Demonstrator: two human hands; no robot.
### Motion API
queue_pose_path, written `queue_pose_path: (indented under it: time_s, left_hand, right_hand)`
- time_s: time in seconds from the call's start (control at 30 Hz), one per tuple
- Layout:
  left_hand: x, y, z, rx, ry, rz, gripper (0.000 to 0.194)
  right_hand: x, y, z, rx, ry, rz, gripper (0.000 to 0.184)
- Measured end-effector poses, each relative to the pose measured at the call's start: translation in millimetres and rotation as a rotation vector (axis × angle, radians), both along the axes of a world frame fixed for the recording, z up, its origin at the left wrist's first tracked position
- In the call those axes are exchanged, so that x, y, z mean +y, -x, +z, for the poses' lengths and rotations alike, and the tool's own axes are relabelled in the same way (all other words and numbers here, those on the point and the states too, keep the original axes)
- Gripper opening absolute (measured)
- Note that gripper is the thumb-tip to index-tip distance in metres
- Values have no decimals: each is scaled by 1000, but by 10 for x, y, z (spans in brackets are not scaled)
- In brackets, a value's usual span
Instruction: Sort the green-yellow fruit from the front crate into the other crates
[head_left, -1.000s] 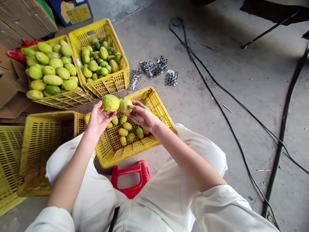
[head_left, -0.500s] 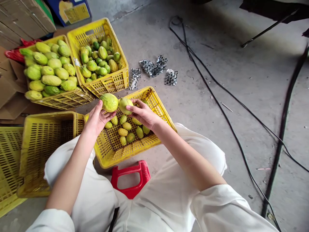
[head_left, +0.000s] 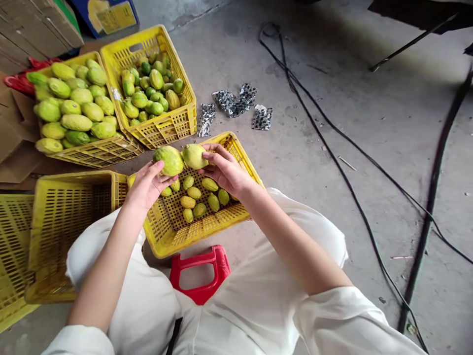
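Floor (head_left: pixel 288 158) below, curled left grip (head_left: pixel 146 189) cradles fruit (head_left: pixel 169 159).

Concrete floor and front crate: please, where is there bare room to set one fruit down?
Mostly bare: the concrete floor between front crate and black cables; also the crate's near-left bottom, between its walls and the small fruits. Crowded: the two filled crates, and the floor around the silver wrappers.

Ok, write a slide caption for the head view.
Left hand holding a yellow-green fruit, right hand a paler fruit, above a yellow crate with more fruits inside.
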State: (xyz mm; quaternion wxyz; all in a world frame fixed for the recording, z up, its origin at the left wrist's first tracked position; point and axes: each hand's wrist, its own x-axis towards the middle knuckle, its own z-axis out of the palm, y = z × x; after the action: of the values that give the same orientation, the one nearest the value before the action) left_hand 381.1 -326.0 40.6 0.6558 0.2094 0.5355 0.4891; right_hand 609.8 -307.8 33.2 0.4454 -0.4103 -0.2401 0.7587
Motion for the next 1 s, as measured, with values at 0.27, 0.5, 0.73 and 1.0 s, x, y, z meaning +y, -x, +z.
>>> queue_pose_path:
  time_s: [0.27,0.5,0.73,1.0]
  left_hand:
    - [5,-65,94,5,114,63,40]
    - [-16,-78,53,19,129,71,43]
    - [10,-91,85,32,137,86,33]
    - [34,-80,99,34,102,104,39]
  right_hand:
    - [-41,48,29,-56,9,-5,58]
    - [-46,43,25,-49,-2,30,64]
    - [-23,85,-81,-11,31,1,54]
    - [-8,57,-62,-60,49,-21,30]
